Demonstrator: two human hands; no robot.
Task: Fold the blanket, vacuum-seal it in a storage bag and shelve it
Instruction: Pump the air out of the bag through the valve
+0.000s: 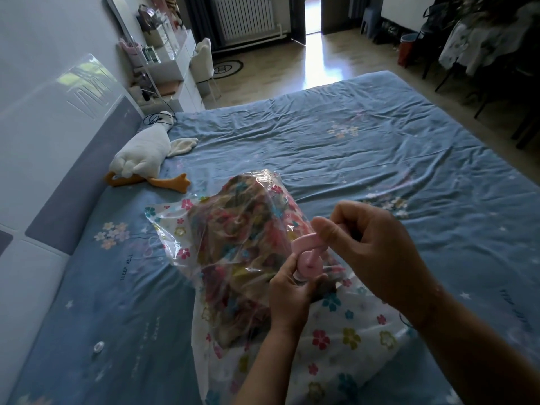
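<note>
Up close, the left hand (pixel 287 290) grips the base of the pink valve (pixel 306 260) through the plastic, fingers curled under it. The right hand (pixel 371 247) pinches the valve's cap flap between thumb and fingers just above. The flowered blanket (pixel 242 229) is folded and already inside the storage bag (pixel 336 340), which lies puffy on the bed right in front of the person. That makes this look like the sealing step, with the air not yet drawn out. The next move probably calls for the cap held clear so a nozzle can sit square on the valve, though no pump is in view. The bag rests on a wrinkled blue sheet (pixel 350 135), with a stuffed goose (pixel 143 153) further up by the padded headboard (pixel 58 159). Beyond are a white dressing table (pixel 172 68), a chair (pixel 203 58), a radiator (pixel 245 16) and a bright doorway (pixel 312 13).
</note>
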